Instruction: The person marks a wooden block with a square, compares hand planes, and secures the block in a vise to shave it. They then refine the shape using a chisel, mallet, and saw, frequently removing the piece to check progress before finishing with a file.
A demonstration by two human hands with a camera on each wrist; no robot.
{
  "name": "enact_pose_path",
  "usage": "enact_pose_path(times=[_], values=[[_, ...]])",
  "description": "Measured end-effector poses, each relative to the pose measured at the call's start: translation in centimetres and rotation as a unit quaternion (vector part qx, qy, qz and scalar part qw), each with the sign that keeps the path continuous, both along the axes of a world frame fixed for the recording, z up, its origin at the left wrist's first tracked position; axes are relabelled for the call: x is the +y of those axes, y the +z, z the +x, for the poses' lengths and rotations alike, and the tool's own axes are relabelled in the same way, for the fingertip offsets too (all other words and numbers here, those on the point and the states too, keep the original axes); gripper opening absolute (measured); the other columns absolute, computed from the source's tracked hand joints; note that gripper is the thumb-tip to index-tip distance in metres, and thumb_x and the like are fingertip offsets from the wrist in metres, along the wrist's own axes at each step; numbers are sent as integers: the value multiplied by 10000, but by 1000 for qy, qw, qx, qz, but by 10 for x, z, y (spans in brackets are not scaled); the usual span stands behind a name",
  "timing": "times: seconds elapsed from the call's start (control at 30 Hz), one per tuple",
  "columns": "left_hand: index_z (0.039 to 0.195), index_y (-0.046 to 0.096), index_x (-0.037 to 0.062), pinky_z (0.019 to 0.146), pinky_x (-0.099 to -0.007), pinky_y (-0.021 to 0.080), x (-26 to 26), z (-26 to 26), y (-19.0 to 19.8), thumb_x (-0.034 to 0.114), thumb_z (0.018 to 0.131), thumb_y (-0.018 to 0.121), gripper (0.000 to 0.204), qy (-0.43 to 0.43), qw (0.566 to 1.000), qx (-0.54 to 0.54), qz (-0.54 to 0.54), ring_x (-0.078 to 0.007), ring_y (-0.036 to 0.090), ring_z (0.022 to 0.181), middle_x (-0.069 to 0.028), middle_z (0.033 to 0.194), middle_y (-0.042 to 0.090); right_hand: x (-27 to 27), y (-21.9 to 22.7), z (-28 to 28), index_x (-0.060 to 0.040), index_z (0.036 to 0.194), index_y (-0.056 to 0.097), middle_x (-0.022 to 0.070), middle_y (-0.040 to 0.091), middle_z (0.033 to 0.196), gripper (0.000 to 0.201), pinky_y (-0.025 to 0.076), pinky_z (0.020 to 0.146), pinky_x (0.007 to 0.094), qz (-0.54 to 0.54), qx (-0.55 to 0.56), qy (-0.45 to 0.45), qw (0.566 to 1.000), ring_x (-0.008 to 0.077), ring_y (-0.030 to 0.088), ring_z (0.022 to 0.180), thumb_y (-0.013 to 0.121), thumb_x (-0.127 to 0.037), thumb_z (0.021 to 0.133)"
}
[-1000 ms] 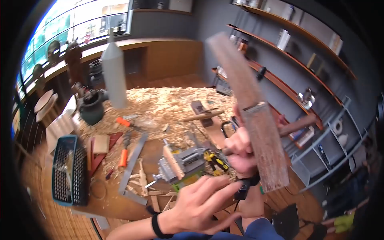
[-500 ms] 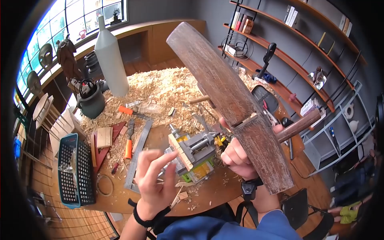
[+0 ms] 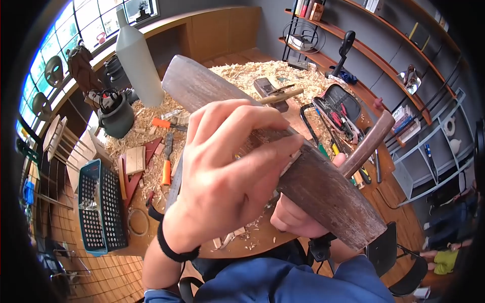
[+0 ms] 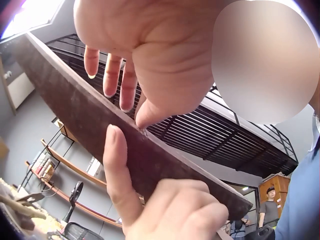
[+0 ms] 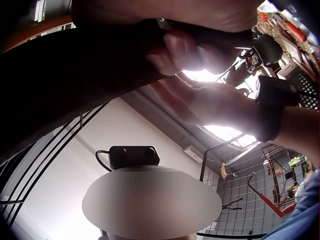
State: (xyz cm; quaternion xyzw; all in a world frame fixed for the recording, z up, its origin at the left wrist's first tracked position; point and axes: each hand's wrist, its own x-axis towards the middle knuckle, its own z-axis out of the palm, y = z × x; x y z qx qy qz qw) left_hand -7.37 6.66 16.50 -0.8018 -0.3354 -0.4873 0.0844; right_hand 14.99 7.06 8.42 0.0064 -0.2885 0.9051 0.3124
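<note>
A brown wooden hand plane point(image 3: 333, 194) is raised over the bench with its long flat sole turned up and a round cross handle point(image 3: 369, 144) sticking out to the right. From below and the near side, my right hand point(image 3: 298, 218) grips its body; the left wrist view shows that hand's index finger point(image 4: 116, 155) lying straight along the plane's side. My left hand point(image 3: 222, 166) reaches over the sole. Its thumb and index fingertips touch around the narrow mouth slot, while the other fingers extend past the edge. The left hand covers the bench vise from the head camera.
Wood shavings point(image 3: 242, 68) cover the far bench, where a second plane point(image 3: 265, 88) lies. A tool case point(image 3: 346, 103) sits to the right. At the left stand a perforated basket point(image 3: 103, 222), a dark pot point(image 3: 116, 121) and a tall pale bottle point(image 3: 139, 63). Orange-handled chisels point(image 3: 166, 172) lie nearby.
My left hand rose from beside the vise and came onto the plane's sole at the mouth. The plane tipped lower and leftward in the head view, staying in my right hand.
</note>
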Motion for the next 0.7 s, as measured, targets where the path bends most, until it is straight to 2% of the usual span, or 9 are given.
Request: enact_pose_path(times=[0.07, 0.13, 0.27, 0.37, 0.47, 0.7], values=[[1046, 850, 87, 940, -435, 528, 6, -4, 4, 50, 767, 832, 282, -42, 999, 7, -10, -293, 699, 1023, -60, 1073, 768, -1, -2, -1, -141, 991, 594, 11, 366, 617, 866, 293, 614, 378, -8, -4, 20, 1000, 187, 326, 525, 337, -967, 937], [1026, 848, 88, 928, -428, 526, 7, -8, 8, 52, 765, 836, 263, -44, 999, 25, -16, -281, 711, 1002, -52, 1052, 773, -6, -3, -4, -141, 997, 592, 8, 362, 618, 869, 293, 639, 381, -61, 9, 11, 998, 194, 314, 530, 336, -969, 935], [976, 841, 97, 893, -407, 521, 6, -11, 11, 57, 764, 846, 215, -52, 997, 43, -38, -248, 736, 947, -29, 1002, 784, -9, -7, 3, -140, 924, 575, 2, 348, 612, 866, 291, 648, 384, -76, -18, 7, 997, 194, 306, 536, 340, -974, 928], [960, 836, 99, 879, -403, 520, 7, -11, 9, 58, 771, 846, 193, -60, 997, 39, -38, -241, 732, 931, -29, 997, 782, -11, -11, 7, -138, 844, 542, -1, 333, 609, 858, 286, 640, 385, -80, -103, -54, 990, 192, 302, 536, 346, -968, 932], [965, 834, 93, 871, -404, 532, 5, -11, 7, 64, 777, 847, 191, -56, 997, 40, -46, -249, 733, 928, -40, 995, 781, -10, -6, 5, -141, 794, 503, -7, 319, 601, 854, 276, 624, 389, -63, -60, -19, 996, 190, 286, 528, 342, -969, 932], [975, 831, 72, 868, -407, 569, 5, -10, -4, 27, 777, 835, 203, -68, 997, -1, -48, -280, 735, 938, -65, 998, 779, -10, 2, -2, -155, 682, 432, -21, 295, 554, 863, 236, 541, 381, -30, -75, -12, 997, 174, 261, 470, 325, -976, 922]])
